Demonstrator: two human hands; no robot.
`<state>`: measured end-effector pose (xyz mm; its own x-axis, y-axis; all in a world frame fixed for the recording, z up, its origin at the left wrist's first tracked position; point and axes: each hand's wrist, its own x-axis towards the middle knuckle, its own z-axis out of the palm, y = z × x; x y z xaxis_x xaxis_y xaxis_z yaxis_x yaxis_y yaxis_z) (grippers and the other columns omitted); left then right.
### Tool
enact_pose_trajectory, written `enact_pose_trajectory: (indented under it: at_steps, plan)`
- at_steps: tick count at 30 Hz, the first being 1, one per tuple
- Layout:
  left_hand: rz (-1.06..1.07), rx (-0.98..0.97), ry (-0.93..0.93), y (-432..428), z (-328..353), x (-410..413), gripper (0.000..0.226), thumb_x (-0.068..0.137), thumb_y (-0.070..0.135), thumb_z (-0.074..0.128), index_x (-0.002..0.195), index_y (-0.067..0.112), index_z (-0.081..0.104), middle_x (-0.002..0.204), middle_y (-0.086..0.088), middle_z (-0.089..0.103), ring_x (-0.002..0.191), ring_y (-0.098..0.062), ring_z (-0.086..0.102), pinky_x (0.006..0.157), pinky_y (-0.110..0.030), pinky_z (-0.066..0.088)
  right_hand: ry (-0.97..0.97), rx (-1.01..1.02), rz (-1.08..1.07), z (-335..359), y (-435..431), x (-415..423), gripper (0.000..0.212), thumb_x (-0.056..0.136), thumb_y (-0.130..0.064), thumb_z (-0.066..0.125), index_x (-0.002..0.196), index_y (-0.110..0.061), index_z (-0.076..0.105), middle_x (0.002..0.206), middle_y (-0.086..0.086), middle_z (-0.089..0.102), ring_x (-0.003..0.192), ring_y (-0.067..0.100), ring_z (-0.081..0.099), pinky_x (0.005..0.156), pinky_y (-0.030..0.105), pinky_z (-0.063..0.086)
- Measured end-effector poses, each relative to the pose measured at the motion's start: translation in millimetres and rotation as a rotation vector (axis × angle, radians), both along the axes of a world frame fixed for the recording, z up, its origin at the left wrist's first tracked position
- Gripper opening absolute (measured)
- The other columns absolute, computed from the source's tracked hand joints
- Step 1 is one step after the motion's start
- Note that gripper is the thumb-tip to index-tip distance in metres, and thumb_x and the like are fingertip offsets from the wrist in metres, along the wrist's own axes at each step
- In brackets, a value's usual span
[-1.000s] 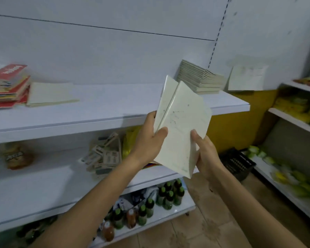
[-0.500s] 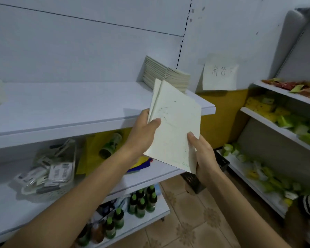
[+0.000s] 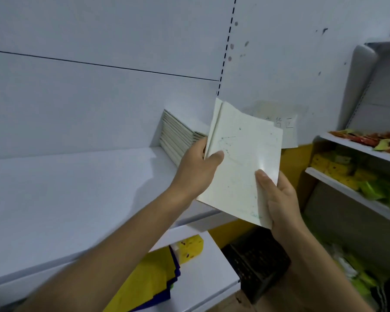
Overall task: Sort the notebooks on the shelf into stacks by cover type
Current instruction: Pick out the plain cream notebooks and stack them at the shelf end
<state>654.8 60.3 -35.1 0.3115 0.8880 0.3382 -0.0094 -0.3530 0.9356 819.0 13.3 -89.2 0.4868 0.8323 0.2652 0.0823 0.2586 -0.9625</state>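
Two hands, left hand (image 3: 196,174) and right hand (image 3: 279,199), with two pale notebooks between them: front notebook (image 3: 241,167), rear notebook (image 3: 215,118). One stack of notebooks (image 3: 178,138) on the upper shelf (image 3: 77,188), spines too blurred to number. One handwritten paper note (image 3: 288,131), one black crate (image 3: 257,262), one lower shelf (image 3: 207,273), two side shelves (image 3: 356,147) at right.

The light is dim and cool, giving the white shelf (image 3: 65,188) and back panel (image 3: 99,109) a bluish-grey cast. A small bright glare spot sits low on the glossy notebook (image 3: 241,154) cover. A soft shadow lies on the shelf beside the left forearm (image 3: 122,244). The side racks (image 3: 358,194) at right are smeared with blur, and straight lines bow toward the frame edges.
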Motion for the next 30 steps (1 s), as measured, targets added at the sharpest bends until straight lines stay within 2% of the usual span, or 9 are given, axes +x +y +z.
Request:
enact_pose_trajectory:
  at_steps: [3, 10, 12, 15, 20, 22, 25, 28, 30]
  plan:
    - [0.084, 0.046, -0.004, 25, 8, 14, 0.057, 0.094, 0.021, 0.058, 0.143, 0.030, 0.029, 0.113, 0.007, 0.057, 0.097, -0.008, 0.060, 0.075, -0.020, 0.053, -0.066, 0.012, 0.028, 12, 31, 20, 0.021, 0.092, -0.036, 0.056, 0.110, -0.026, 0.060, 0.096, -0.013, 0.071, 0.084, 0.011, 0.068, 0.062, 0.023, 0.049]
    - [0.239, 0.015, -0.077, 83, 35, 37, 0.040, 0.092, 0.014, 0.059, 0.130, 0.022, 0.047, 0.111, -0.005, 0.066, 0.100, -0.020, 0.066, 0.089, -0.040, 0.054, -0.088, 0.056, 0.186, 52, 115, 61, 0.016, 0.094, -0.024, 0.056, 0.104, -0.015, 0.063, 0.096, -0.007, 0.072, 0.081, 0.004, 0.069, 0.059, 0.015, 0.053]
    - [0.285, 0.023, -0.069, 98, 39, 41, 0.038, 0.093, 0.013, 0.058, 0.129, 0.021, 0.050, 0.109, -0.004, 0.068, 0.099, -0.019, 0.067, 0.089, -0.042, 0.054, -0.136, 0.055, 0.239, 61, 139, 70, 0.013, 0.094, -0.024, 0.055, 0.100, -0.017, 0.065, 0.092, -0.008, 0.073, 0.078, 0.007, 0.069, 0.061, 0.021, 0.055]
    - [0.356, 0.050, -0.042, 118, 44, 45, 0.031, 0.093, 0.013, 0.057, 0.122, 0.024, 0.054, 0.107, -0.002, 0.070, 0.096, -0.017, 0.068, 0.088, -0.041, 0.055, -0.220, 0.037, 0.310, 68, 173, 79, 0.014, 0.094, -0.029, 0.054, 0.099, -0.021, 0.065, 0.088, -0.010, 0.072, 0.072, 0.008, 0.069, 0.060, 0.024, 0.051]
    - [0.445, 0.102, 0.045, 143, 51, 46, 0.022, 0.094, 0.014, 0.057, 0.114, 0.022, 0.061, 0.108, 0.002, 0.070, 0.097, -0.012, 0.067, 0.086, -0.029, 0.055, -0.331, -0.015, 0.430, 79, 219, 83, 0.012, 0.095, -0.032, 0.053, 0.097, -0.024, 0.062, 0.090, -0.010, 0.069, 0.071, 0.005, 0.066, 0.052, 0.014, 0.047]
    - [0.516, 0.098, 0.167, 154, 51, 41, 0.021, 0.094, 0.018, 0.056, 0.113, 0.020, 0.064, 0.101, 0.005, 0.070, 0.092, -0.012, 0.068, 0.082, -0.027, 0.054, -0.348, -0.062, 0.468, 79, 238, 79, 0.016, 0.093, -0.034, 0.057, 0.090, -0.020, 0.064, 0.089, -0.003, 0.071, 0.076, 0.013, 0.068, 0.061, 0.022, 0.050]
    - [0.571, 0.003, 0.400, 169, 40, 34, 0.027, 0.091, 0.030, 0.055, 0.115, 0.020, 0.063, 0.106, 0.005, 0.067, 0.094, -0.013, 0.064, 0.085, -0.031, 0.053, -0.331, -0.179, 0.546, 69, 259, 68, 0.026, 0.092, -0.030, 0.058, 0.098, -0.006, 0.064, 0.096, 0.012, 0.070, 0.075, 0.020, 0.065, 0.066, 0.029, 0.047]
    - [0.530, -0.203, 0.217, 170, 24, 36, 0.017, 0.097, 0.021, 0.049, 0.112, 0.028, 0.051, 0.102, 0.013, 0.062, 0.089, -0.002, 0.060, 0.073, -0.012, 0.047, -0.138, -0.329, 0.677, 58, 271, 63, 0.010, 0.095, -0.022, 0.055, 0.091, -0.016, 0.063, 0.084, 0.006, 0.069, 0.056, 0.012, 0.065, 0.050, 0.021, 0.050]
    - [0.533, -0.240, 0.095, 173, 17, 40, 0.023, 0.099, 0.016, 0.044, 0.118, 0.029, 0.047, 0.101, 0.017, 0.059, 0.087, -0.001, 0.058, 0.073, -0.012, 0.045, 0.018, -0.362, 0.698, 56, 276, 63, 0.016, 0.096, -0.016, 0.053, 0.083, -0.022, 0.059, 0.079, 0.002, 0.067, 0.053, 0.012, 0.065, 0.047, 0.020, 0.053]
